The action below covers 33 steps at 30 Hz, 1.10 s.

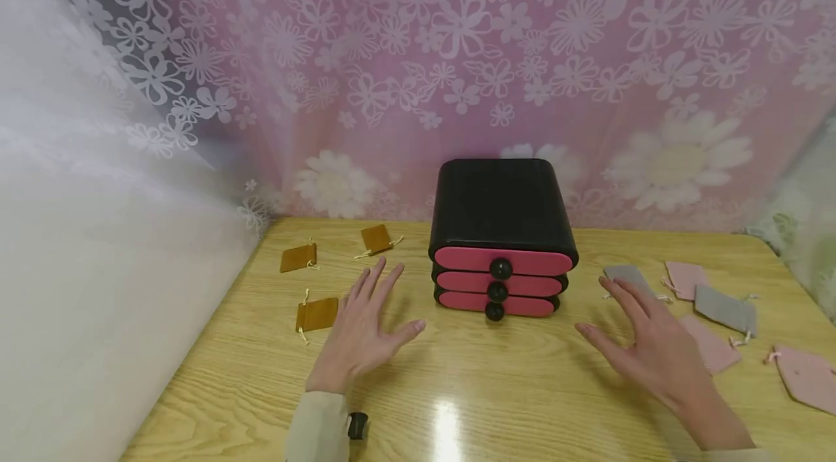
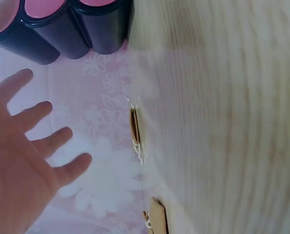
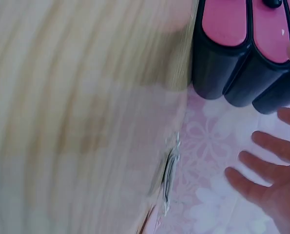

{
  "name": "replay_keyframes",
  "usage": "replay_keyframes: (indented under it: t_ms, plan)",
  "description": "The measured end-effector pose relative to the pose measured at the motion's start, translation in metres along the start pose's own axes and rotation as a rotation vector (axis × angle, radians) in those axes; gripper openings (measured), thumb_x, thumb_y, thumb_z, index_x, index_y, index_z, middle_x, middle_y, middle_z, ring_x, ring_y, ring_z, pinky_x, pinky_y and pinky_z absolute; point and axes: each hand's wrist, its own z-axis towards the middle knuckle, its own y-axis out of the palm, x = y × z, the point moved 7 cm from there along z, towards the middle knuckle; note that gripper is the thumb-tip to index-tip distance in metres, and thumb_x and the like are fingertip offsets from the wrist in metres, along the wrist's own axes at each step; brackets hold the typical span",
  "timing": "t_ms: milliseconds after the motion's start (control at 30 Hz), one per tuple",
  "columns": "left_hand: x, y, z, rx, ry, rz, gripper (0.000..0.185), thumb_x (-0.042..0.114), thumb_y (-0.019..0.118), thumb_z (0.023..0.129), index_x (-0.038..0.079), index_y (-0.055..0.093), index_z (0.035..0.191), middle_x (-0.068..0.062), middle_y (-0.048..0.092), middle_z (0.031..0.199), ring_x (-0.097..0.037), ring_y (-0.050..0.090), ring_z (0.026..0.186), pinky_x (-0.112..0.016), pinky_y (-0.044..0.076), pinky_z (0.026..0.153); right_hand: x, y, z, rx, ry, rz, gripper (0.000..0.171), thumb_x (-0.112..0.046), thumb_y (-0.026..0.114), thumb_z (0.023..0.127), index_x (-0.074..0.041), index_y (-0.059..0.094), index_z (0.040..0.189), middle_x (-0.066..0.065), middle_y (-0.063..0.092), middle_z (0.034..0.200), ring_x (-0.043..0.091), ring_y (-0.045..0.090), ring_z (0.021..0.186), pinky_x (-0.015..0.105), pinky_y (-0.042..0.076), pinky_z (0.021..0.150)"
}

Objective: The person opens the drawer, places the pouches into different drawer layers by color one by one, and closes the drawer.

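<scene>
The left hand (image 1: 362,331) hovers over the wooden table (image 1: 470,389), fingers spread and straight, holding nothing. The right hand (image 1: 653,349) is likewise spread, holding nothing. Between them, near the back edge, stands a black drawer chest (image 1: 499,219) with three pink drawer fronts, all closed, each with a black knob. Three brown pouches (image 1: 316,315) lie left of the chest, the nearest just beside the left hand. Grey and pink pouches (image 1: 725,308) lie right of the chest, one grey pouch (image 1: 628,275) just beyond the right fingertips
</scene>
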Motion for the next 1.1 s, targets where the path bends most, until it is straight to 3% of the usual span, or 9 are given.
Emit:
replay_keyframes:
  t_ms: [100,200,333,433,633,900,1000,1100]
  plan:
    - [0.004,-0.003,0.004,0.048,0.027,-0.059,0.083,0.071,0.06,0.09,0.042,0.027,0.161,0.009,0.019,0.171,-0.033,0.03,0.155,-0.068,0.03,0.116,-0.01,-0.003,0.002,0.079,-0.061,0.015,0.079,-0.028,0.092,0.068,-0.012,0.062,0.14,0.021,0.065,0.131,0.039,0.068,0.101,0.036,0.049,0.051]
    - [0.007,-0.007,0.009,0.104,0.059,-0.119,0.08,0.063,0.066,0.09,0.041,0.033,0.158,0.009,0.027,0.168,-0.03,0.038,0.151,-0.065,0.036,0.115,-0.018,-0.004,0.004,0.132,-0.104,0.025,0.075,-0.027,0.092,0.068,-0.013,0.065,0.137,0.018,0.068,0.126,0.034,0.067,0.106,0.041,0.052,0.066]
    - [0.011,-0.01,0.018,0.13,0.08,-0.221,0.074,0.057,0.069,0.091,0.044,0.035,0.156,0.012,0.03,0.166,-0.027,0.038,0.151,-0.062,0.039,0.115,-0.03,-0.007,0.009,0.225,-0.178,0.065,0.059,-0.048,0.079,0.085,-0.011,0.07,0.13,0.015,0.072,0.117,0.031,0.069,0.098,0.039,0.05,0.071]
    - [0.014,-0.012,0.025,0.141,0.093,-0.317,0.069,0.054,0.068,0.093,0.047,0.036,0.154,0.015,0.03,0.165,-0.024,0.037,0.151,-0.062,0.038,0.115,-0.041,-0.009,0.013,0.29,-0.234,0.075,0.061,-0.061,0.06,0.095,-0.009,0.073,0.124,0.014,0.074,0.109,0.03,0.07,0.09,0.038,0.05,0.067]
    - [0.026,-0.02,0.045,0.176,0.157,-0.486,0.061,0.047,0.066,0.096,0.046,0.041,0.152,0.012,0.037,0.162,-0.021,0.043,0.145,-0.057,0.042,0.112,-0.059,-0.007,0.021,0.335,-0.314,0.102,0.06,-0.058,0.057,0.098,-0.004,0.076,0.116,0.011,0.075,0.102,0.027,0.071,0.085,0.033,0.051,0.07]
    - [0.045,-0.021,0.078,0.148,0.203,-0.593,0.056,0.046,0.062,0.098,0.041,0.047,0.151,0.015,0.037,0.161,-0.029,0.049,0.141,-0.056,0.045,0.109,-0.078,-0.002,0.03,0.352,-0.392,0.161,0.055,-0.054,0.06,0.099,-0.003,0.076,0.112,0.009,0.075,0.098,0.022,0.071,0.084,0.012,0.05,0.087]
    - [0.049,-0.021,0.088,0.124,0.221,-0.606,0.055,0.049,0.061,0.099,0.04,0.047,0.151,0.015,0.037,0.162,-0.029,0.049,0.141,-0.058,0.045,0.109,-0.083,0.0,0.033,0.358,-0.412,0.169,0.054,-0.052,0.06,0.1,-0.003,0.076,0.112,0.009,0.075,0.096,0.022,0.071,0.083,0.017,0.053,0.083]
    - [0.051,-0.02,0.096,0.1,0.228,-0.615,0.054,0.051,0.059,0.099,0.041,0.047,0.151,0.015,0.036,0.162,-0.03,0.049,0.141,-0.06,0.045,0.108,-0.089,0.001,0.036,0.374,-0.446,0.18,0.051,-0.049,0.06,0.101,-0.001,0.076,0.112,0.009,0.075,0.096,0.021,0.07,0.08,0.026,0.055,0.071]
